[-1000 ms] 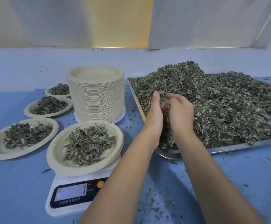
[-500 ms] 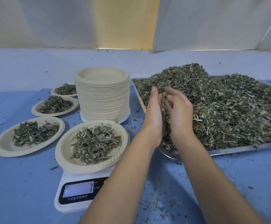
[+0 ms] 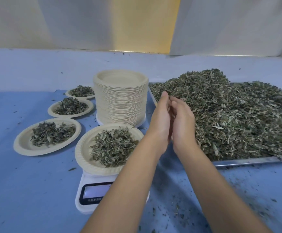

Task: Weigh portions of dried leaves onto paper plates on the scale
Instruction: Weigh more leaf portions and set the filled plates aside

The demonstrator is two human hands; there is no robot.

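Left hand (image 3: 160, 120) and right hand (image 3: 183, 122) cup together, fingers nearly straight (contents hidden).

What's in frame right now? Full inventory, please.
Scale: 1, white with a dark display panel, near centre-left; the left forearm hides part of the display.
Plate on scale: 1, cream, holds a portion of leaves.
Other filled plates: 3, cream, in a row left of the scale, running back.
Plate stack: 1 tall stack, cream, behind the scale.
Tray: 1, metal, right.
Leaf pile: 1, grey-green, heaped on the tray.
Table cover: 1, blue, dotted with leaf crumbs.
Hands: 2, left hand and right hand, palms together over the tray's near-left corner.
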